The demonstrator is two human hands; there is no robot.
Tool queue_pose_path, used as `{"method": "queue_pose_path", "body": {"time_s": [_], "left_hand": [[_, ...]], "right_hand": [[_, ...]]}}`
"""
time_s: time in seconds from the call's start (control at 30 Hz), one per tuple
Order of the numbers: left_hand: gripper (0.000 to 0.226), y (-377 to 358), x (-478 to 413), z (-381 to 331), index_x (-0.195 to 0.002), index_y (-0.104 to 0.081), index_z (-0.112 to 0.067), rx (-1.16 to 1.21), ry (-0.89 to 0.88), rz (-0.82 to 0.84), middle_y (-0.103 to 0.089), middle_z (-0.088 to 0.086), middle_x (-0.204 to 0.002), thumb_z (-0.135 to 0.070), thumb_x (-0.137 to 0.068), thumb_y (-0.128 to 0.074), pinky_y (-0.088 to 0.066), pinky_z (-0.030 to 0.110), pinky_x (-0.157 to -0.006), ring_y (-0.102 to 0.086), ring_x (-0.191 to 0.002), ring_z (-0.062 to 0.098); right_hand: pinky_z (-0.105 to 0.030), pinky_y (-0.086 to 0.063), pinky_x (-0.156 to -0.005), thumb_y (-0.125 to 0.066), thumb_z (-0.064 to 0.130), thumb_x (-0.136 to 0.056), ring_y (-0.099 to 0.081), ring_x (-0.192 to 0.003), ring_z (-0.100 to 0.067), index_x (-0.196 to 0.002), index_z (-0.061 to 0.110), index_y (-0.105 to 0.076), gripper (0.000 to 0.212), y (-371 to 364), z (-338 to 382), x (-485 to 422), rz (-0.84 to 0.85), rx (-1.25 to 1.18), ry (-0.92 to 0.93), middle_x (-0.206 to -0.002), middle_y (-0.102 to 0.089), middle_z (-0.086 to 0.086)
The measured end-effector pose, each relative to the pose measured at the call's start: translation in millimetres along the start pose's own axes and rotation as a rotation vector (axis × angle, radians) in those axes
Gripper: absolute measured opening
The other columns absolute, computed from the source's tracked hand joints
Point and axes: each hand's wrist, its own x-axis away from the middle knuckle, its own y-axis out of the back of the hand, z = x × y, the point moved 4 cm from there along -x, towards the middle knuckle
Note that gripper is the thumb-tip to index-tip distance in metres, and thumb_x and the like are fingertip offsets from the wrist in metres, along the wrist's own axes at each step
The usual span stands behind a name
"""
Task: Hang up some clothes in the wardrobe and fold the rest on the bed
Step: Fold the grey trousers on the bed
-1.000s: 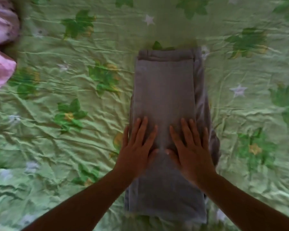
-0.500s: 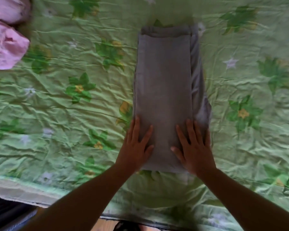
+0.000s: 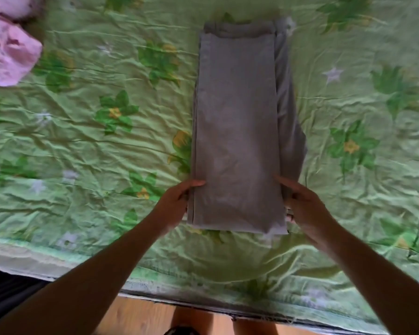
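Left thumb [image 3: 196, 183] lies flat on top of the grey garment [image 3: 237, 131] at its left edge; the other left fingers go under the edge, hidden. The left hand [image 3: 173, 207] pinches the cloth stack there. The right thumb [image 3: 284, 181] is on top at the right edge, with fingertips curled under and just showing, so the right hand [image 3: 306, 210] grips that side the same way. Both hands are at the garment's near end, one on each side.

The garment is thin, matte woven cloth folded into a long narrow rectangle, with layered edges on the left and looser folds bulging out on the right. It lies flat mid-bed, long axis running away from the person.

The bed [image 3: 87, 151] has a crinkled, slightly shiny light-green cover printed with green leaves, yellow flowers and pale stars. Crumpled pink clothes [image 3: 9, 56] sit far left, well apart. Wooden floor [image 3: 140, 317] shows below the bed edge.

Half a second ago both palms pressed flat on top of the near end with fingers spread; now they have slid out to the side edges. The garment's place is unchanged.
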Motion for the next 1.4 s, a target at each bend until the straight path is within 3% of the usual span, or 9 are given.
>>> {"method": "queue_pose_path", "body": {"time_s": [0.1,0.27,0.53,0.6,0.7,0.87,1.03,1.23,1.4], "left_hand": [[0.061,12,1,-15,-0.133,-0.062,-0.024,-0.49,-0.376,0.033,-0.065,0.005,-0.124,0.014,-0.087,-0.047,-0.047,0.027,-0.098,-0.058,-0.113,0.017],[0.059,13,-4,-18,-0.131,-0.06,-0.012,-0.986,-0.803,0.001,-0.066,0.006,-0.104,-0.005,-0.073,-0.066,-0.054,0.042,-0.079,-0.057,-0.091,0.029],[0.025,36,-21,-91,-0.106,-0.072,-0.012,-0.668,-0.951,-0.058,-0.062,0.013,-0.118,-0.019,-0.082,-0.072,-0.043,0.037,-0.098,-0.057,-0.112,0.031],[0.022,50,-44,-122,-0.099,-0.075,-0.011,-0.253,-0.647,0.109,-0.074,0.001,-0.102,-0.003,-0.079,-0.073,-0.051,0.03,-0.089,-0.067,-0.1,0.014],[0.021,62,-98,-161,-0.077,-0.077,-0.027,0.138,-0.247,0.115,-0.071,-0.011,-0.073,-0.008,-0.072,-0.068,-0.048,0.018,-0.068,-0.061,-0.07,-0.002],[0.042,45,-159,-165,-0.116,-0.068,-0.024,0.36,0.182,0.237,-0.074,-0.003,-0.105,-0.056,-0.099,-0.047,-0.053,0.031,-0.078,-0.071,-0.094,0.015],[0.061,36,-147,-128,-0.14,-0.051,-0.016,0.427,0.13,0.311,-0.068,0.006,-0.129,-0.033,-0.085,-0.073,-0.057,0.033,-0.089,-0.064,-0.119,0.022],[0.056,35,-140,-142,-0.127,-0.055,-0.014,0.222,-0.283,0.093,-0.072,-0.002,-0.113,0.005,-0.078,-0.073,-0.053,0.027,-0.086,-0.066,-0.105,0.012],[0.043,50,-174,-159,-0.121,-0.062,-0.021,0.381,-0.179,-0.02,-0.072,0.006,-0.119,-0.016,-0.081,-0.078,-0.053,0.044,-0.099,-0.066,-0.113,0.025]], "right_hand": [[-0.025,-0.055,-0.066,-0.038,-0.026,-0.078,-0.065,-0.084,-0.017,-0.129,0.032,-0.065,0.082,7,22,2,0.271,0.156,-0.029,-0.109,-0.067,-0.01],[-0.04,-0.048,-0.073,-0.068,0.0,-0.068,-0.059,-0.09,-0.033,-0.126,0.019,-0.063,0.062,15,33,-2,0.046,1.278,0.923,-0.101,-0.065,-0.008],[-0.059,-0.021,-0.118,-0.065,0.019,-0.08,-0.036,-0.145,-0.036,-0.108,0.018,-0.072,0.029,28,72,-1,0.024,1.041,1.117,-0.145,-0.052,-0.013],[-0.039,-0.023,-0.121,-0.061,0.04,-0.087,-0.05,-0.133,-0.019,-0.118,0.018,-0.068,0.039,32,101,-19,0.134,0.844,1.015,-0.13,-0.064,-0.007],[-0.033,-0.044,-0.082,-0.069,0.082,-0.063,-0.058,-0.088,-0.016,-0.093,0.006,-0.075,0.082,40,157,-76,0.112,0.33,0.524,-0.091,-0.067,-0.009],[-0.04,-0.049,-0.1,-0.09,0.069,-0.039,-0.069,-0.11,-0.022,-0.115,0.016,-0.074,0.094,27,181,-144,0.363,-0.039,-0.02,-0.122,-0.071,-0.007],[-0.029,-0.058,-0.079,-0.086,0.022,-0.058,-0.073,-0.098,-0.022,-0.113,0.002,-0.072,0.06,24,157,-147,0.474,0.09,-0.109,-0.113,-0.074,-0.013],[-0.027,-0.051,-0.068,-0.09,0.032,-0.043,-0.065,-0.067,-0.012,-0.076,0.007,-0.075,0.044,19,174,-134,0.277,0.216,0.236,-0.075,-0.072,-0.002],[-0.042,-0.056,-0.094,-0.07,0.005,-0.077,-0.07,-0.1,-0.029,-0.12,-0.001,-0.067,0.043,20,195,-147,0.353,-0.116,0.166,-0.114,-0.071,-0.018]]}}
